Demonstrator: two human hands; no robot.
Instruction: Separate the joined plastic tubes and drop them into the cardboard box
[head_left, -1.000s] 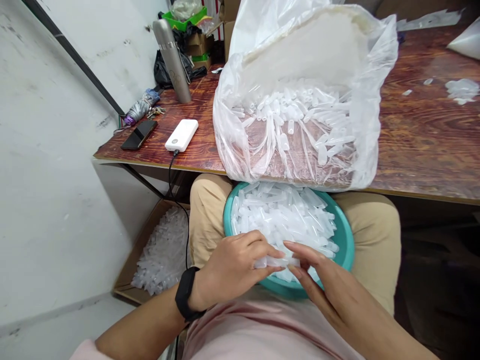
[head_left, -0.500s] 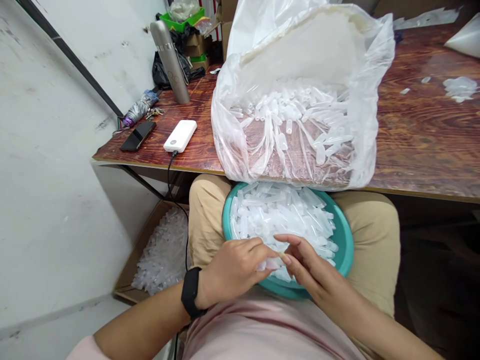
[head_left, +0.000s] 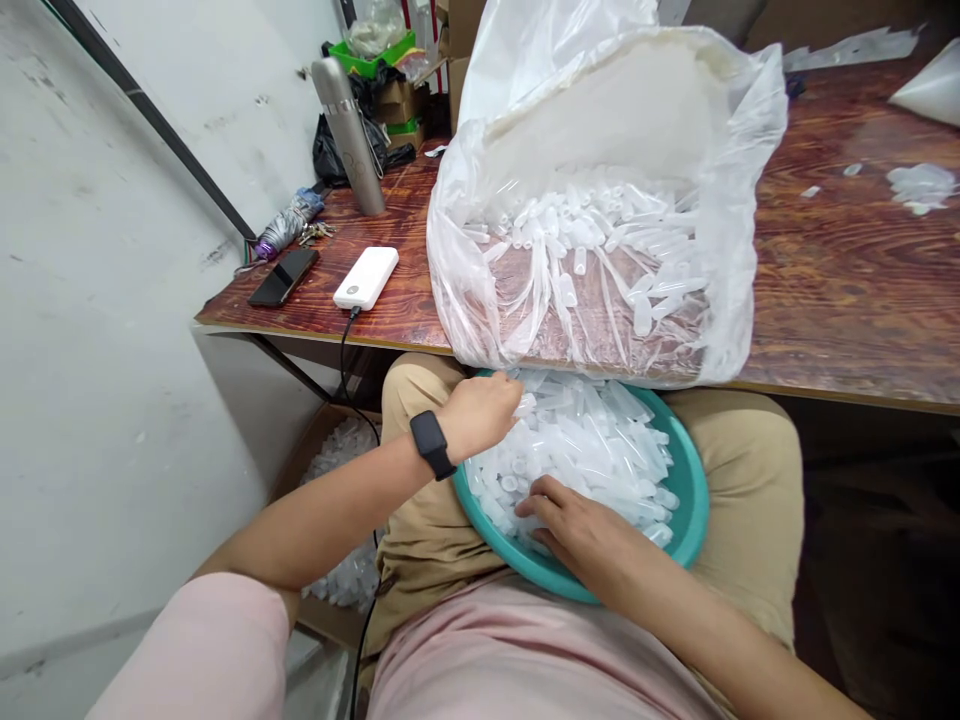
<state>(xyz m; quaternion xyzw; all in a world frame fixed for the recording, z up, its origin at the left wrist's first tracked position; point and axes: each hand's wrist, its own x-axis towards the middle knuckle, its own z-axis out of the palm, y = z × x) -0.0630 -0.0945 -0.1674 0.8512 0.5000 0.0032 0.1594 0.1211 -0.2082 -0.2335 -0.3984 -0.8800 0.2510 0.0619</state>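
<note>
A teal basin rests on my lap, heaped with small translucent white plastic pieces, long and tube-like. My left hand, with a black watch on the wrist, is over the basin's far left side. Its fingers are curled closed and mostly turned away, so what they hold is hidden; a translucent piece shows right by the fingertips. Lower down, my right hand dips to the near side of the heap, fingers bent and apart, touching the pieces.
On the wooden table lies an open plastic bag with more pieces inside. A white power bank, phone, keys, umbrella and steel flask are at left. A cardboard box of pieces sits on the floor; a cable hangs beside it.
My hands were together over the basin's near side, with translucent pieces at the left fingers. The left has moved forward and away; the right has lowered left onto the heap.
</note>
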